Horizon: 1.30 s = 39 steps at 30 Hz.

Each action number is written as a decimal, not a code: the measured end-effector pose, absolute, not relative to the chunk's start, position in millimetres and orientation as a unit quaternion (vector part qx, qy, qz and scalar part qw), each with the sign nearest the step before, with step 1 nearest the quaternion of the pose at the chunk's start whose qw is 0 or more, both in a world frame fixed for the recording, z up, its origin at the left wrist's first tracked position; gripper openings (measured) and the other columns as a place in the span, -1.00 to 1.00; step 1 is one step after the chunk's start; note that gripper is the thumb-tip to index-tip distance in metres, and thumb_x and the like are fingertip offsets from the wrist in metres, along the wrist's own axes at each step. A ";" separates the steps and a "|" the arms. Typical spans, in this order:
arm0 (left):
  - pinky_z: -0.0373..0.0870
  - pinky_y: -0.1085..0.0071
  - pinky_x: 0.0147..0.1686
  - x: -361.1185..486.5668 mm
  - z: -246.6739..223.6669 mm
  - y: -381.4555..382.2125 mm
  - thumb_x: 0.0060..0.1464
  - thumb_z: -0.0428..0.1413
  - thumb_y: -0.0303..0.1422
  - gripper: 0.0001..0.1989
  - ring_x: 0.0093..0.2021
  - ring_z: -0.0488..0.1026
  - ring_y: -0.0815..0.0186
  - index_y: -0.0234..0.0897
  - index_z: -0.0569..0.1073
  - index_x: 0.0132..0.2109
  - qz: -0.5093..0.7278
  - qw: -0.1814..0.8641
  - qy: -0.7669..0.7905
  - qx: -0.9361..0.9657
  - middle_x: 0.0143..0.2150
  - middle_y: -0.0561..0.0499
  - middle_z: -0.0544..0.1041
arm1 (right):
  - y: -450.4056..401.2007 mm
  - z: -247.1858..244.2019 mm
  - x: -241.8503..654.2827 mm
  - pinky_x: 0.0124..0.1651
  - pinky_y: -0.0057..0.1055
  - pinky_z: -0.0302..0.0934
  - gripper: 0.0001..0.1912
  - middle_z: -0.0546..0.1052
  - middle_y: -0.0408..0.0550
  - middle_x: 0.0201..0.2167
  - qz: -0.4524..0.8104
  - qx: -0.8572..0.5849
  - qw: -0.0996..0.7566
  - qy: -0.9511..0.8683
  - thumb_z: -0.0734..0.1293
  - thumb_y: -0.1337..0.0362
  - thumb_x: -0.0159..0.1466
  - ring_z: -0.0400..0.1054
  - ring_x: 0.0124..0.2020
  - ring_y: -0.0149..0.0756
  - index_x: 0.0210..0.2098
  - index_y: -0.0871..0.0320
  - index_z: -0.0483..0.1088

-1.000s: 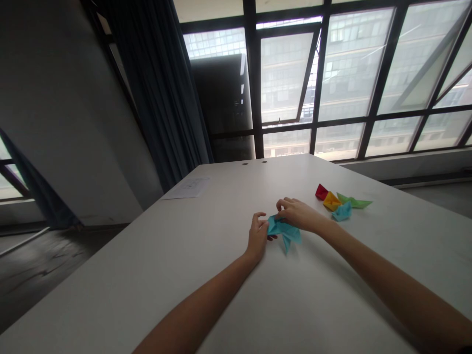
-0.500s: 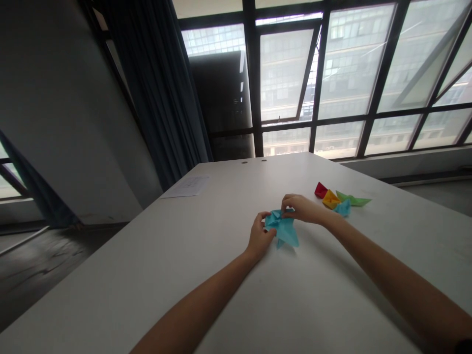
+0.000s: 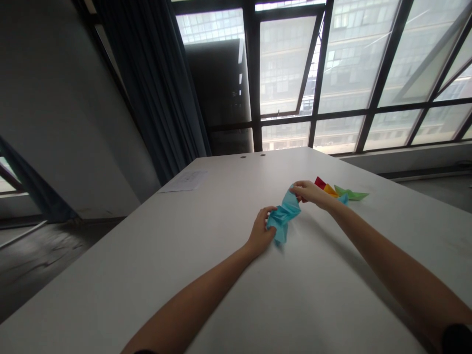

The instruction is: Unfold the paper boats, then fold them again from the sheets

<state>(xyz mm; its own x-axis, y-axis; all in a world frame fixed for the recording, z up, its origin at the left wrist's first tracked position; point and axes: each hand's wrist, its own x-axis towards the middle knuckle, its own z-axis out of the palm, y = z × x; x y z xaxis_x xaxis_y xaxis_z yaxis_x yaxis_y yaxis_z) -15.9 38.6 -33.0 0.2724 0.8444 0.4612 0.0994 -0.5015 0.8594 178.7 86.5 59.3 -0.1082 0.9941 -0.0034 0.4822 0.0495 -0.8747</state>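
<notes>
A creased, partly folded sheet of light-blue origami paper (image 3: 283, 215) is held between my two hands, just over the white table (image 3: 228, 285). My left hand (image 3: 261, 230) grips its left side, with the thumb in front and the fingers behind. At the paper's upper right corner, my right hand (image 3: 308, 192) pinches a raised flap between thumb and fingertips. The lower point of the paper hangs toward me.
Folded paper pieces lie to the right beyond my right hand: red (image 3: 320, 183), yellow (image 3: 331, 190), green (image 3: 351, 194) and blue (image 3: 343, 199). A printed white sheet (image 3: 184, 181) rests near the table's left edge. Windows (image 3: 287, 69) and a dark curtain (image 3: 155, 98) stand behind.
My right hand has moved up and to the right, drawing a flap of the blue paper outward, so the paper is more spread. My left hand keeps its hold. The view has tilted slightly.
</notes>
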 end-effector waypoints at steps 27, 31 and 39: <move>0.33 0.51 -0.39 -12.7 -36.2 45.7 -0.29 0.04 -0.56 -0.31 -0.29 0.36 0.37 -0.26 0.12 0.10 0.528 0.465 0.334 0.627 -0.09 -0.05 0.34 | 61.1 65.1 160.1 -0.11 -0.31 0.18 -0.67 0.49 0.00 -0.21 -0.008 -0.376 0.167 -0.911 0.23 0.43 0.11 0.31 -0.16 -0.20 -0.12 0.17 0.40; 0.34 0.50 -0.34 -13.0 -33.7 42.4 -0.28 0.03 -0.57 -0.27 -0.23 0.38 0.34 -0.25 0.11 0.14 0.502 0.467 0.326 0.651 -0.02 -0.07 0.32 | 67.2 61.6 165.9 -0.15 -0.30 0.18 -0.79 0.51 -0.01 -0.28 -0.035 -0.391 0.135 -0.910 0.24 0.40 0.12 0.32 -0.23 -0.19 -0.30 0.13 0.48; 0.30 0.37 -0.09 -14.7 -35.3 44.5 -0.28 0.02 -0.59 -0.26 0.03 0.27 0.19 -0.29 0.13 0.16 0.497 0.423 0.323 0.686 0.11 -0.12 0.25 | 62.7 66.2 170.6 -0.24 -0.36 0.19 -0.76 0.54 -0.06 -0.31 0.023 -0.393 0.103 -0.914 0.25 0.22 0.14 0.34 -0.26 -0.20 -0.23 0.10 0.47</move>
<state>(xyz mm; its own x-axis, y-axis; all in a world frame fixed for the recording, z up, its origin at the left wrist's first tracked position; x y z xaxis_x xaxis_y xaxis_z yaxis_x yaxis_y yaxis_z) -14.7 44.5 -35.3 0.2980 0.8633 0.4074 0.0229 -0.4331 0.9011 170.6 62.7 66.2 -0.6701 0.7226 0.1698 0.7132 0.6902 -0.1226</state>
